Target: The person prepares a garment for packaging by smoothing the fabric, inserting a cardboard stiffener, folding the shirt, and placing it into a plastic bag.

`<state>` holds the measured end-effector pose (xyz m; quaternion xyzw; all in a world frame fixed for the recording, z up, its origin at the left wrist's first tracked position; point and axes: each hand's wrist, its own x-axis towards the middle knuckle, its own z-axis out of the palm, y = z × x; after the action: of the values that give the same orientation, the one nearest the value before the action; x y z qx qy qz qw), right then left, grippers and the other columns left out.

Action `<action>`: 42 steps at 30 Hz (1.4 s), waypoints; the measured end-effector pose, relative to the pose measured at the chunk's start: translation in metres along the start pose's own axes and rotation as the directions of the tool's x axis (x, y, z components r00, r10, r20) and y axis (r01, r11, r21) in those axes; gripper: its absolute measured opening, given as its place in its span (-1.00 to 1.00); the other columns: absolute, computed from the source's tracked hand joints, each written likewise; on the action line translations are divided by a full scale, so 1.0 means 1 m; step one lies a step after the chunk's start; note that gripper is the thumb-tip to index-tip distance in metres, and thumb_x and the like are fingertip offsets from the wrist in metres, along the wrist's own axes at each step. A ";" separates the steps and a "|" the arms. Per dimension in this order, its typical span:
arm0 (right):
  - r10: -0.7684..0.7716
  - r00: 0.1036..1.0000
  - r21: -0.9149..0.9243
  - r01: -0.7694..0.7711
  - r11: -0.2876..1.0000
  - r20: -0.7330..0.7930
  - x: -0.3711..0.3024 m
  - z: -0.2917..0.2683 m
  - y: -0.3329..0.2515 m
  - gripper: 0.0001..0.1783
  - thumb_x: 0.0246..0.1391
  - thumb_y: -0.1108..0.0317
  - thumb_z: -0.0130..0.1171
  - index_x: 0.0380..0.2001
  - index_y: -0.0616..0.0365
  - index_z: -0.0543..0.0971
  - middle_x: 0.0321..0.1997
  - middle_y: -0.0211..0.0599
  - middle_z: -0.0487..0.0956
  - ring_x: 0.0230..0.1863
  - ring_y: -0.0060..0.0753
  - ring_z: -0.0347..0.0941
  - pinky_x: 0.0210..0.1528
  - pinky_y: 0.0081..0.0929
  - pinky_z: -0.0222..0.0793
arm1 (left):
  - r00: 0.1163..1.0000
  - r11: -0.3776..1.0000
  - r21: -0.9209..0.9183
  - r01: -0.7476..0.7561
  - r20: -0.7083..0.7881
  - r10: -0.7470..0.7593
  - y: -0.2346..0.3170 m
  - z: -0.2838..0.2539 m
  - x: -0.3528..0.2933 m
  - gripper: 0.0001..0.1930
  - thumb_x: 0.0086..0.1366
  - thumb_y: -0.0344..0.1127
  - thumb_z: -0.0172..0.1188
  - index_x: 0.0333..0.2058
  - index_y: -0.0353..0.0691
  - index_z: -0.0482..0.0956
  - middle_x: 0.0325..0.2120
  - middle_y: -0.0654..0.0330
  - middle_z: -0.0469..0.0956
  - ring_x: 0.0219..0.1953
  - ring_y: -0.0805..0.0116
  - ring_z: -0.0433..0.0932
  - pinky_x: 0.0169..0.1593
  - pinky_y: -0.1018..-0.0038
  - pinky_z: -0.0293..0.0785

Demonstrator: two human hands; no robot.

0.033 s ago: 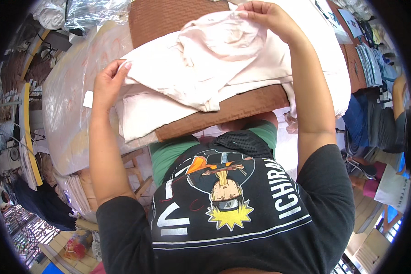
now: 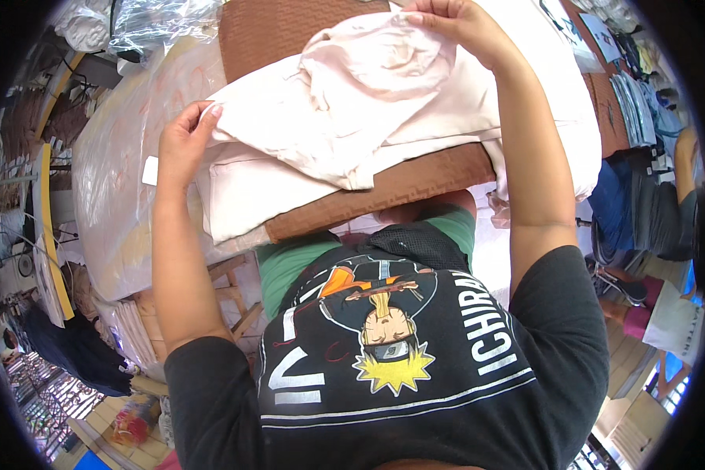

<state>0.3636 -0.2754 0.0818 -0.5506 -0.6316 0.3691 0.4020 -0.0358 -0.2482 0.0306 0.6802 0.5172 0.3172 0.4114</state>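
A pale pink, nearly white garment [image 2: 333, 117] is stretched between my two hands above the work surface. My left hand [image 2: 186, 141] pinches its left edge between thumb and fingers. Farther up and to the right, my right hand [image 2: 454, 27] grips the far edge of the same garment, by a bunched, rounded part. The cloth hangs in loose folds between them, its lower tip over the near edge. Beneath lies more pale pink fabric [image 2: 247, 196] on a brown textured cloth [image 2: 415, 178]. A small white tag [image 2: 150, 171] shows beside my left wrist.
Clear plastic sheeting [image 2: 110, 180] covers the table's left part. A plastic-wrapped bundle [image 2: 164, 23] sits at the far left. Folded light-blue garments [image 2: 630, 110] are stacked at right, near another person's arm [image 2: 685, 164]. Dark cloth [image 2: 74, 345] hangs at lower left.
Almost nothing differs. My right hand and the garment's far edge have shifted very slightly left and away; my left hand has barely moved.
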 end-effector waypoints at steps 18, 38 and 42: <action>0.048 0.991 -0.255 -0.078 0.964 -0.123 0.028 0.012 -0.042 -0.78 -0.10 0.28 0.24 -0.37 0.18 0.61 -0.47 -0.35 0.58 -0.41 -0.54 0.45 -0.35 -0.54 0.38 | 0.921 0.900 0.301 -0.315 -0.131 0.366 0.075 0.122 -0.068 -0.66 -0.10 -0.65 0.10 -0.27 -0.26 0.40 -0.34 0.09 0.43 -0.27 0.13 0.46 -0.17 0.31 0.39; -0.324 0.941 -0.844 0.251 0.473 0.098 -0.053 0.103 0.044 -0.48 0.16 0.10 -0.10 0.19 -0.08 0.23 0.31 -0.23 0.13 0.34 -0.15 -0.03 0.29 -0.14 -0.08 | 0.942 0.606 0.740 -0.292 0.112 0.317 0.027 0.137 -0.043 -0.31 0.19 0.19 -0.07 0.23 0.02 0.10 0.28 0.11 -0.04 0.32 -0.02 -0.17 0.22 -0.17 -0.29; -0.209 0.971 -0.831 0.208 0.516 0.113 -0.058 0.105 0.058 -0.42 0.18 0.02 -0.17 0.24 -0.12 0.14 0.36 -0.24 0.02 0.37 -0.16 -0.13 0.33 -0.10 -0.24 | 0.955 0.612 0.746 -0.263 0.112 0.274 0.018 0.140 -0.045 -0.27 0.17 0.26 -0.11 0.25 0.06 0.06 0.29 0.12 -0.08 0.32 -0.01 -0.20 0.23 -0.17 -0.31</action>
<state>0.2950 -0.3288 -0.0187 -0.5957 -0.7918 -0.0285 0.1320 0.0805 -0.3264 -0.0185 0.8563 0.4968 0.1365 0.0365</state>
